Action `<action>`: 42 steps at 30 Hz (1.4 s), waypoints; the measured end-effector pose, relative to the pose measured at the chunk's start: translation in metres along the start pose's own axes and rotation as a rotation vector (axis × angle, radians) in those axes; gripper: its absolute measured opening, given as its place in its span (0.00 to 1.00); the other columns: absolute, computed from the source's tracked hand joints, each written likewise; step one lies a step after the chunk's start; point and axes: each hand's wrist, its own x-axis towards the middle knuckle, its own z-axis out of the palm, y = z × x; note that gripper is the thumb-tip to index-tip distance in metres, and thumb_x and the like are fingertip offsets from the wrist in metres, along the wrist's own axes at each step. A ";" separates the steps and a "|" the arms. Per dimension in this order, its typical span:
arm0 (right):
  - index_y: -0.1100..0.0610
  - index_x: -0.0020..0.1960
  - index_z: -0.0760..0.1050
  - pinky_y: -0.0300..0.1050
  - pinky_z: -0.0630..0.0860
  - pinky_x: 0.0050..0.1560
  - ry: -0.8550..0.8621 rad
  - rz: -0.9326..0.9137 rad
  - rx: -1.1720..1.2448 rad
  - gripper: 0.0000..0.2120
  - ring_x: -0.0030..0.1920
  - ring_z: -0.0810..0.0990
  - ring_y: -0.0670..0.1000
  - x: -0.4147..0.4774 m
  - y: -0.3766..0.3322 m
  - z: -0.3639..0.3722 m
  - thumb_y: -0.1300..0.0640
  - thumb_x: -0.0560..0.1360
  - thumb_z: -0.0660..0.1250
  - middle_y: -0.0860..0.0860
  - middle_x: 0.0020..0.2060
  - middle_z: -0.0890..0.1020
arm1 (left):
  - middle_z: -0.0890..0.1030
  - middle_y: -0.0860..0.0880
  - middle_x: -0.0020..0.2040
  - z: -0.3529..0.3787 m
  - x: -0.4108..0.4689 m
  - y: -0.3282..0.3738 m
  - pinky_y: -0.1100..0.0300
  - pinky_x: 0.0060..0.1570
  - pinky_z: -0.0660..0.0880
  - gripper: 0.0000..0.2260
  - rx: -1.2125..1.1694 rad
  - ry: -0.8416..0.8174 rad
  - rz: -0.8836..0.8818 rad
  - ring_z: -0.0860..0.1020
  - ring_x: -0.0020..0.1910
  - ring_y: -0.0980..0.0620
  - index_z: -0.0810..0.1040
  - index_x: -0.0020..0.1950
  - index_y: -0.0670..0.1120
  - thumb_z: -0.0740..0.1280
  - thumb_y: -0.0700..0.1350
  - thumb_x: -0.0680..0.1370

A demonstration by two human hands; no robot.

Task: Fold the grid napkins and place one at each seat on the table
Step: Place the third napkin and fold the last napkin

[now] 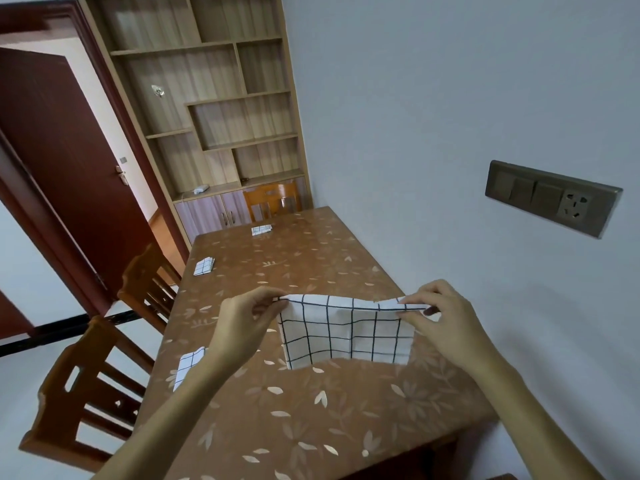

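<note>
Leaf-patterned brown bench [311, 410] stands against a pale wall. Left hand [242, 323] pinches the left top corner of a grid napkin [346, 334], held up above the bench; right hand [440, 320] pinches the right corner.

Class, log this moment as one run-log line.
folding | both hands: left hand, right hand | grid napkin held above table | three placed

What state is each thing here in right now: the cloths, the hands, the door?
Held napkin: half-folded, lifted over the table.
Left hand: pinching its left corner.
Right hand: pinching its right corner.
Three placed napkins: folded, lying flat.
Door: open.
Cabinet doors: closed.
</note>
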 end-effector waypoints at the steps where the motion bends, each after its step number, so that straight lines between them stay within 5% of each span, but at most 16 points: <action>1: 0.40 0.45 0.81 0.33 0.73 0.51 0.010 -0.017 -0.021 0.13 0.51 0.78 0.48 0.000 0.001 0.001 0.58 0.71 0.77 0.46 0.50 0.77 | 0.83 0.57 0.44 0.000 -0.001 -0.004 0.63 0.46 0.81 0.06 0.066 0.008 0.035 0.83 0.44 0.61 0.86 0.53 0.46 0.73 0.41 0.77; 5: 0.44 0.47 0.80 0.22 0.68 0.54 -0.018 -0.054 0.002 0.08 0.57 0.77 0.40 0.001 -0.005 0.002 0.57 0.74 0.74 0.43 0.57 0.78 | 0.77 0.59 0.53 0.004 -0.003 -0.013 0.63 0.51 0.80 0.12 0.173 -0.191 0.007 0.77 0.51 0.64 0.84 0.53 0.53 0.67 0.58 0.78; 8: 0.48 0.49 0.82 0.30 0.72 0.55 -0.077 -0.105 0.061 0.05 0.53 0.80 0.40 0.003 -0.020 0.009 0.56 0.75 0.73 0.42 0.50 0.82 | 0.76 0.61 0.60 0.016 -0.011 0.003 0.71 0.56 0.71 0.22 0.096 -0.361 0.034 0.74 0.60 0.67 0.80 0.59 0.55 0.69 0.67 0.73; 10: 0.47 0.48 0.83 0.32 0.73 0.53 -0.103 -0.146 0.057 0.03 0.52 0.80 0.42 0.005 -0.032 0.016 0.54 0.76 0.72 0.43 0.46 0.83 | 0.78 0.62 0.62 0.030 -0.016 0.019 0.67 0.57 0.74 0.29 0.008 -0.448 0.034 0.75 0.60 0.66 0.77 0.66 0.56 0.72 0.69 0.69; 12: 0.47 0.48 0.83 0.34 0.74 0.53 -0.113 -0.191 0.038 0.02 0.52 0.80 0.44 0.008 -0.044 0.021 0.53 0.76 0.72 0.43 0.45 0.83 | 0.82 0.59 0.57 0.046 -0.018 0.031 0.60 0.54 0.77 0.25 -0.030 -0.485 0.033 0.79 0.55 0.62 0.77 0.64 0.55 0.73 0.65 0.72; 15: 0.49 0.49 0.82 0.32 0.71 0.54 -0.077 -0.264 0.030 0.03 0.55 0.79 0.43 0.010 -0.055 0.022 0.54 0.75 0.73 0.40 0.45 0.83 | 0.82 0.50 0.40 0.061 -0.019 0.038 0.50 0.44 0.76 0.06 -0.102 -0.394 0.062 0.77 0.38 0.56 0.79 0.47 0.47 0.70 0.49 0.78; 17: 0.46 0.54 0.80 0.27 0.69 0.55 -0.007 -0.235 0.039 0.10 0.56 0.78 0.38 0.010 -0.056 0.017 0.52 0.74 0.74 0.35 0.48 0.82 | 0.80 0.48 0.36 0.061 -0.018 0.036 0.51 0.39 0.74 0.07 -0.197 -0.335 -0.008 0.74 0.35 0.56 0.78 0.41 0.44 0.70 0.43 0.79; 20: 0.43 0.63 0.73 0.23 0.70 0.52 0.040 -0.038 0.146 0.23 0.57 0.75 0.33 0.007 -0.042 0.005 0.49 0.71 0.76 0.34 0.54 0.78 | 0.86 0.43 0.46 0.049 -0.015 0.036 0.50 0.45 0.81 0.04 -0.465 -0.308 -0.219 0.83 0.44 0.51 0.83 0.50 0.41 0.70 0.41 0.79; 22: 0.42 0.66 0.69 0.30 0.75 0.54 -0.020 0.103 0.249 0.29 0.57 0.77 0.36 0.002 -0.030 0.001 0.45 0.68 0.76 0.37 0.56 0.78 | 0.87 0.44 0.50 0.041 -0.014 0.037 0.51 0.48 0.83 0.07 -0.652 -0.294 -0.358 0.86 0.49 0.47 0.83 0.55 0.41 0.70 0.40 0.79; 26: 0.40 0.62 0.75 0.52 0.76 0.65 -0.245 0.178 0.378 0.24 0.59 0.81 0.42 -0.010 -0.011 0.010 0.37 0.68 0.72 0.41 0.59 0.83 | 0.87 0.45 0.54 0.036 -0.015 0.038 0.51 0.49 0.83 0.09 -0.831 -0.300 -0.472 0.86 0.53 0.45 0.82 0.59 0.42 0.69 0.40 0.79; 32: 0.51 0.58 0.80 0.61 0.77 0.62 -0.266 0.204 0.261 0.30 0.55 0.83 0.54 -0.018 -0.007 0.028 0.28 0.71 0.65 0.54 0.53 0.85 | 0.87 0.47 0.54 0.040 -0.021 0.044 0.56 0.47 0.83 0.08 -0.853 -0.340 -0.499 0.86 0.52 0.47 0.81 0.59 0.44 0.68 0.41 0.80; 35: 0.46 0.60 0.79 0.47 0.78 0.60 -0.190 0.166 0.358 0.14 0.56 0.83 0.44 -0.019 -0.018 0.034 0.42 0.78 0.65 0.44 0.53 0.86 | 0.86 0.45 0.56 0.043 -0.023 0.046 0.53 0.49 0.83 0.11 -0.890 -0.355 -0.518 0.85 0.54 0.45 0.80 0.61 0.42 0.69 0.41 0.79; 39: 0.43 0.65 0.74 0.23 0.72 0.51 -0.145 0.138 0.409 0.16 0.58 0.77 0.30 -0.023 -0.029 0.036 0.49 0.79 0.67 0.34 0.58 0.81 | 0.86 0.44 0.55 0.046 -0.023 0.050 0.52 0.48 0.83 0.11 -0.932 -0.355 -0.538 0.85 0.53 0.43 0.80 0.61 0.41 0.69 0.38 0.79; 42: 0.40 0.63 0.74 0.20 0.71 0.51 -0.157 0.146 0.402 0.14 0.57 0.75 0.27 -0.023 -0.028 0.037 0.47 0.78 0.67 0.31 0.57 0.81 | 0.87 0.43 0.54 0.044 -0.021 0.050 0.51 0.47 0.83 0.10 -0.938 -0.310 -0.546 0.86 0.51 0.43 0.80 0.59 0.40 0.70 0.37 0.78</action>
